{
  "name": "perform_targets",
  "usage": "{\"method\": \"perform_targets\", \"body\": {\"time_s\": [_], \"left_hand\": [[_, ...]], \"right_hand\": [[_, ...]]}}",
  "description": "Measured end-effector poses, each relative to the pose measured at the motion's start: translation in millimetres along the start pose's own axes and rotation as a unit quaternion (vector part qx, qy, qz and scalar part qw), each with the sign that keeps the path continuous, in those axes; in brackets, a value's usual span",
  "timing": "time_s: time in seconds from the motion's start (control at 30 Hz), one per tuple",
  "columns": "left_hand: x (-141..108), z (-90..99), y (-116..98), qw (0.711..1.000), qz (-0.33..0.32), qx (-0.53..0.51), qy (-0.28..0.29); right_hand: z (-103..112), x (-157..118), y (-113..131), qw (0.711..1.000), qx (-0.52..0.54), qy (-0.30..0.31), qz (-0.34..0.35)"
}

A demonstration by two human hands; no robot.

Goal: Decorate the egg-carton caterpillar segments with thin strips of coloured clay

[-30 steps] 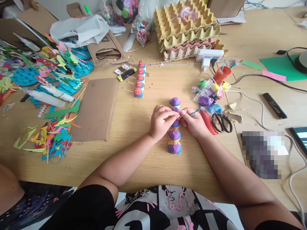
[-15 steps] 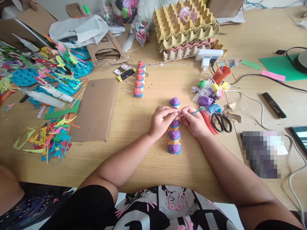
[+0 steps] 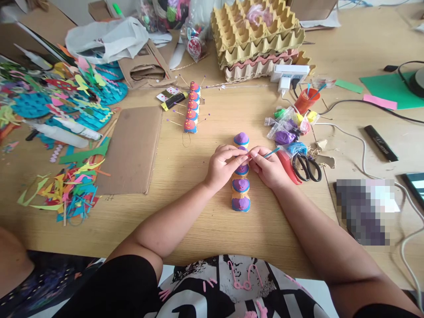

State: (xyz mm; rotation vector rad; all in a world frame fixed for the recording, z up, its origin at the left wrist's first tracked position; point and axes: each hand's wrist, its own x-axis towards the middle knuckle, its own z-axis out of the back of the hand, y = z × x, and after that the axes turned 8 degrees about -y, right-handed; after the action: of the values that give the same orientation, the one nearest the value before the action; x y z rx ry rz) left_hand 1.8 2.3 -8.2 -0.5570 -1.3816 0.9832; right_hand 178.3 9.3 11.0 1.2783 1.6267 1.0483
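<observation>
A row of purple-and-blue clay-covered egg-carton cups lies upright on the wooden table. Over its upper part, my left hand and my right hand meet at the fingertips. Thumb and finger of the left are pinched on a tiny reddish bit, mostly hidden. A thin blue stick is held in my right hand, its tip pointing up and right. Farther back stands a similar red-and-blue row with thin sticks poking out of its sides.
Black-handled scissors and bagged clay lie right of my hands, near an orange cup. Cardboard and paper scraps are at left. Egg trays are stacked behind. Another person's arm shows at lower left.
</observation>
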Motion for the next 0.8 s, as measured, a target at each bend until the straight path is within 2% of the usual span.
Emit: {"method": "perform_targets", "body": {"time_s": [0.23, 0.5, 0.7, 0.8], "left_hand": [[0.7, 0.2, -0.8, 0.998, -0.052, 0.027, -0.016], [-0.8, 1.0, -0.5, 1.000, -0.019, 0.014, 0.005], [-0.2, 0.0, 1.1, 0.995, -0.091, 0.046, -0.013], [0.3, 0.1, 0.8, 0.992, -0.103, 0.065, -0.021]], "right_hand": [[-1.1, 0.1, 0.0, 1.000, -0.001, 0.007, 0.005], [-1.0, 0.4, -0.5, 1.000, 0.011, -0.004, 0.008], [-1.4, -0.8, -1.8, 1.000, -0.015, 0.001, 0.007], [-2.5, -1.8, -1.2, 1.000, -0.020, 0.003, 0.011]]}}
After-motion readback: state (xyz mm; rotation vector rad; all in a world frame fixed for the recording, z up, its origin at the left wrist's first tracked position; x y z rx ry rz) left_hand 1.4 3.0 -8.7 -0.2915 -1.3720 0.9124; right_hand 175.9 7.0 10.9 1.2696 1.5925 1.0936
